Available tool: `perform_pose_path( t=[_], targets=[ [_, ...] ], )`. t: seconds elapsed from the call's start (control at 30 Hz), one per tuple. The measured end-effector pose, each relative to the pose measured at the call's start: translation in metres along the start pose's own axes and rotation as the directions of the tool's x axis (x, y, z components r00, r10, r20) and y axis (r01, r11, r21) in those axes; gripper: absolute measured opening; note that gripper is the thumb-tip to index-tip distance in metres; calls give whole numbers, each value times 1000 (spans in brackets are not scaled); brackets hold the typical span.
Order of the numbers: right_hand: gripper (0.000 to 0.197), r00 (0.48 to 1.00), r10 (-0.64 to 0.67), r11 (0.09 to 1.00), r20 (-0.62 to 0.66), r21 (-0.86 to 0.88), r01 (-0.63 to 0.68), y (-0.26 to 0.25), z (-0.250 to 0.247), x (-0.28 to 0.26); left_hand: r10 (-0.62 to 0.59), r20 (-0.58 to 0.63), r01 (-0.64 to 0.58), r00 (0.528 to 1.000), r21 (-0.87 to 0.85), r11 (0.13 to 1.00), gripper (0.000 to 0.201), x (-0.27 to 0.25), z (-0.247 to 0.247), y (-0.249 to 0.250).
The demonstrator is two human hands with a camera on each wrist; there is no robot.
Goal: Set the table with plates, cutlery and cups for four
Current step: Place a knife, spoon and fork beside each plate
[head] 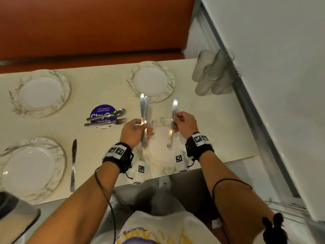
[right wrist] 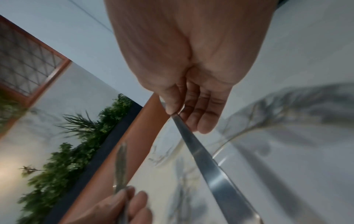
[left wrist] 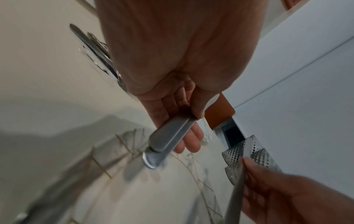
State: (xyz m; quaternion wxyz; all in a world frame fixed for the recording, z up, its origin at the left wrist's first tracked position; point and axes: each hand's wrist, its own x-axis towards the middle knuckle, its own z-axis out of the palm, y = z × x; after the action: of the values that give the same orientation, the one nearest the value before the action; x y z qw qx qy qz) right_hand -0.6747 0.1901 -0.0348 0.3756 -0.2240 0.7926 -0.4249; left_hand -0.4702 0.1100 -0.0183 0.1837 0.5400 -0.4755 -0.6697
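Observation:
My left hand (head: 140,128) grips two steel table knives (head: 143,110) together, blades pointing away; their handles (left wrist: 168,136) show in the left wrist view. A single knife (head: 173,117) is pinched by my right hand (head: 177,121), its handle (right wrist: 206,159) running below the fingers. Both hands hover over the near right plate (head: 161,155). Three more white plates with marbled rims lie on the table: far right (head: 151,81), far left (head: 40,94), near left (head: 29,166). One knife (head: 73,164) lies beside the near left plate.
A spoon (head: 107,114) and forks (head: 105,122) lie mid-table on a purple sticker (head: 101,111). Clear plastic cups (head: 212,73) lie stacked on their sides at the far right corner, by a white wall (head: 281,85). An orange bench (head: 88,23) runs behind the table.

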Motion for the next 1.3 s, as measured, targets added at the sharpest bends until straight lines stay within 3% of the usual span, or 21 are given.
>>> perform_pose_path(
  t=[0.17,0.33,0.5,0.73,0.8,0.87,0.93,1.3],
  targets=[
    [12,999,16,941,-36,-337,-27,44,-70,25,-19,-68,12,997,-109,994,7,1,49,-1],
    [24,999,18,839,28,-543,0,70,-94,26,-26,-100,18,995,-76,997,8,-2,68,-6],
    [10,1000,-14,864,10,-503,17,90,-91,25,-20,-128,14,992,-49,999,11,-9,69,-9],
    [6,1000,-27,878,-13,-479,18,103,-90,22,-20,-155,13,988,-44,999,11,-17,62,-17],
    [20,997,-70,874,36,-480,79,103,-91,18,-19,-156,11,988,-51,999,12,-19,62,-19],
    [44,983,-104,826,154,-537,172,104,-91,15,-17,-152,9,988,-53,999,12,-22,61,-20],
    [55,970,-110,774,218,-593,221,104,-92,13,-15,-147,7,989,-55,998,13,-24,60,-21],
    [57,969,-131,766,209,-599,232,107,-92,5,-11,-144,6,990,-35,999,13,-28,56,-25]
  ],
)
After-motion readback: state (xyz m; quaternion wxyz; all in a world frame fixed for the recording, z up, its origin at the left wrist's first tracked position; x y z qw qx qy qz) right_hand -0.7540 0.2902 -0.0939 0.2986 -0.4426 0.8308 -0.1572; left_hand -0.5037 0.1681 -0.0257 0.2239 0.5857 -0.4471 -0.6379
